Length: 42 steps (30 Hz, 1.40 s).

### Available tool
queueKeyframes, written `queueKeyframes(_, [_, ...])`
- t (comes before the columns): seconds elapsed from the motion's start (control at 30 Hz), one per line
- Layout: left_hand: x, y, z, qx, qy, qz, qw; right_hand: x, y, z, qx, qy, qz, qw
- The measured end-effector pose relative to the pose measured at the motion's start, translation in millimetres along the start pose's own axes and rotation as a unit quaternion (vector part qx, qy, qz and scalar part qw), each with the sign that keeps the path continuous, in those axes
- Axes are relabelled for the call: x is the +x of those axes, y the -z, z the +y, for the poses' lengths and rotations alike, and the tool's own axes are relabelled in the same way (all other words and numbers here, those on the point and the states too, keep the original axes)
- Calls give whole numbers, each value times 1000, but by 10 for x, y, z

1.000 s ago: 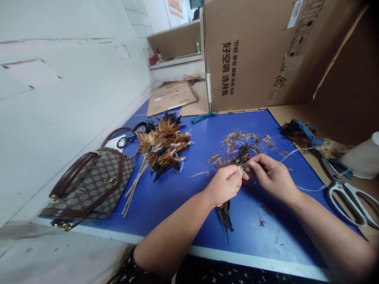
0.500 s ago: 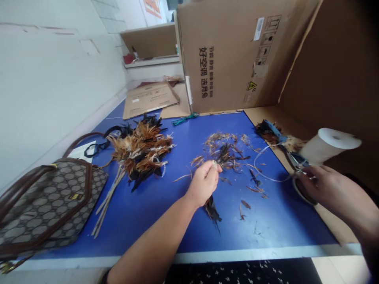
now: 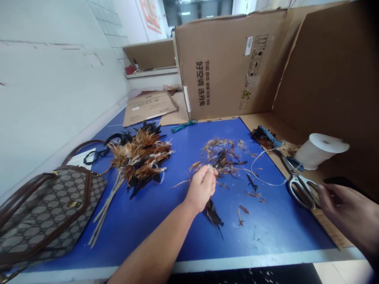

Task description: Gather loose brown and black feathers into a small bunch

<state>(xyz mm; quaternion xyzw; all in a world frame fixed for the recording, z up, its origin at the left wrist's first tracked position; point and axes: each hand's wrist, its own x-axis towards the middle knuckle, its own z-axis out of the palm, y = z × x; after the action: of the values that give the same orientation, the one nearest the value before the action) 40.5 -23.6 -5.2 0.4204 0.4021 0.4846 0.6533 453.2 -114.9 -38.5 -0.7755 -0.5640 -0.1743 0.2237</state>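
Observation:
My left hand [image 3: 203,187] is closed in a pinch over the middle of the blue table. Pale quill ends show at its fingertips, and dark feathers [image 3: 213,213] stick out below it. My right hand [image 3: 349,213], somewhat blurred, is at the right edge with fingers loosely curled and apart. Its fingertips are close beside the handles of metal scissors [image 3: 302,191]; whether they touch is unclear. The scissors lie at the table's right side, blades pointing away. Loose brown and black feathers [image 3: 222,157] are scattered just beyond my left hand.
A feather bundle with pale sticks [image 3: 139,154] lies left, beside a patterned handbag [image 3: 56,209]. At right stand a white spool [image 3: 321,152] with clear ribbon and another feather bunch [image 3: 263,136]. A large cardboard box [image 3: 227,71] walls off the back; green cord [image 3: 183,125] lies before it.
My right hand has drawn back to the right from the scissors, whose handles now show fully. The left hand keeps its pinch on the feathers. The view has tilted up slightly.

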Motion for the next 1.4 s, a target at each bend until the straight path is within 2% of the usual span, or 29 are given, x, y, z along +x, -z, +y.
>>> queueKeyframes(0.07, [-5,-2,9,0,4,-9,1000,1,44,-297,50,45,-59,996])
queueKeyframes(0.13, [-16,-7,13,1,14,-32,999,-9,76,-646,136,83,-79,984])
queueKeyframes(0.23, [-49,-30,17,4,38,-72,997,-41,122,-1177,267,131,-115,948])
queueKeyframes(0.37, [-103,-74,44,14,82,-124,989,-33,202,-1776,412,164,-119,888])
queueKeyframes(0.5, [-134,-94,78,18,115,-172,978,53,203,-2140,458,226,-119,852])
queueKeyframes(0.67, [-125,-69,67,22,101,-187,977,86,86,-2294,473,273,-142,826])
queueKeyframes(0.8, [-118,-56,55,33,93,-184,978,56,55,-2324,487,276,-145,816])
queueKeyframes(0.9, [-111,-58,62,23,108,-176,978,150,33,-2298,480,286,-165,813])
queueKeyframes(1.0, [-82,-52,59,14,101,-139,985,412,-84,-2224,439,270,-153,843])
queueKeyframes(1.07, [-47,-36,45,0,84,-96,992,624,-230,-2173,395,247,-112,878])
queueKeyframes(1.13, [-4,-17,26,-14,66,-45,997,796,-405,-2152,345,250,-91,900])
queueKeyframes(1.27, [74,12,-9,-37,41,27,998,911,-713,-2249,273,318,-101,902])
queueKeyframes(1.4, [110,21,-37,-49,31,67,996,865,-880,-2429,230,360,-98,899])
